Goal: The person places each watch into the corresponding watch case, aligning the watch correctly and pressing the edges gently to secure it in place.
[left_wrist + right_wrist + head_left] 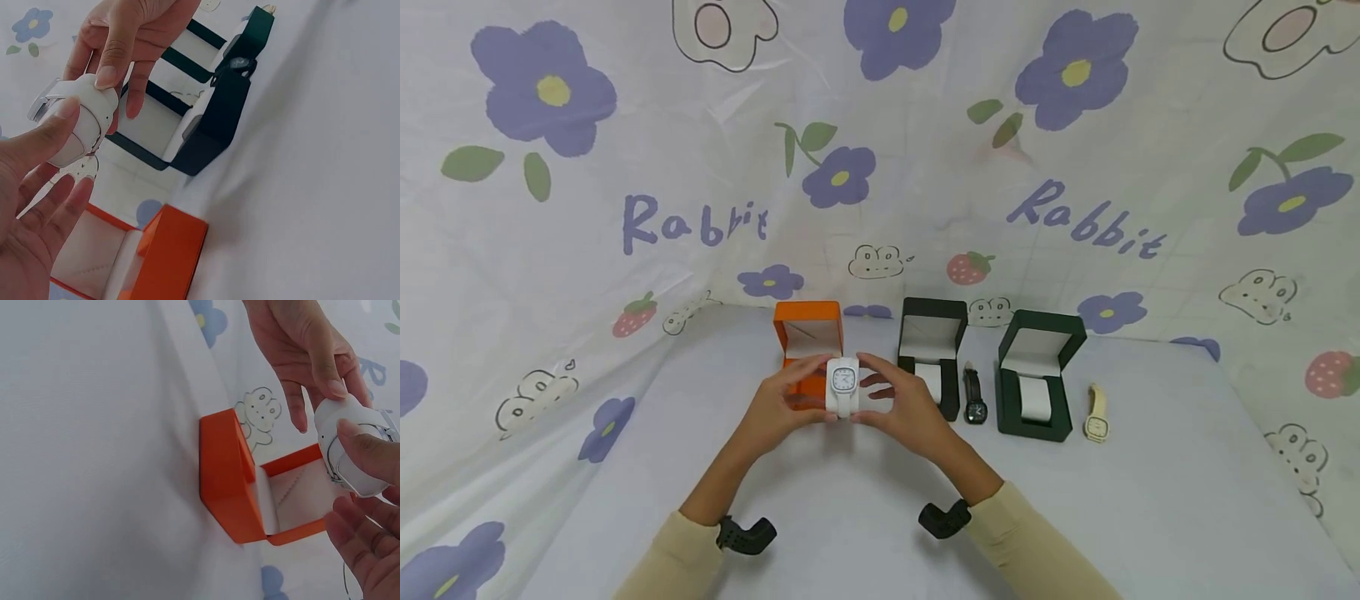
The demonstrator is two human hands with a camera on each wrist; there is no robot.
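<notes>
1. We count three watches: one white watch, one black watch, one yellow watch.
2. We see three boxes: one orange box, one black box, one green box.
3. We find three white cushions.
4. We count two hands: one left hand, one right hand.
5. We see two sleeves and two black wrist devices.
6. We spot two printed "Rabbit" words and three printed strawberries.

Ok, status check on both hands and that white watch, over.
Left hand and right hand holding white wristwatch, strapped round white cushion. Orange watch box open just beyond. Nothing seen blocking the hands.
</notes>
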